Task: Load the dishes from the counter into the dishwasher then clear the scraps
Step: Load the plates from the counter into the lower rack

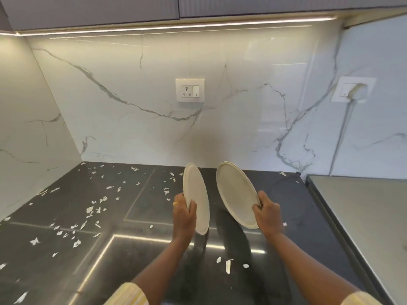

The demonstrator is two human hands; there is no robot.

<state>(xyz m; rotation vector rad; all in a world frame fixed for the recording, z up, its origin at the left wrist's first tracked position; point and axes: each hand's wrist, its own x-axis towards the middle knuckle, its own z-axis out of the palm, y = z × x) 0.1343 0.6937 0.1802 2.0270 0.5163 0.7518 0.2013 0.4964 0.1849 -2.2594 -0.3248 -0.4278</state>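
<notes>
2 plates held above the counter (154,260): left hand (184,213) grips the left plate (196,194) by its rim; right hand (268,213) clasps the right plate (236,194); best keep them apart, grips firm; scraps (90,209) litter the counter.

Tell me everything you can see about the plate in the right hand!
The plate is round, pale grey-white and matte, likely ceramic, with a low raised rim. It looks clean. It is held tilted up on edge above the dark counter, its flat side turned toward the camera. The right hand grips its lower right edge. A doubled rim line at the top hints at two stacked plates; I cannot tell.
</notes>
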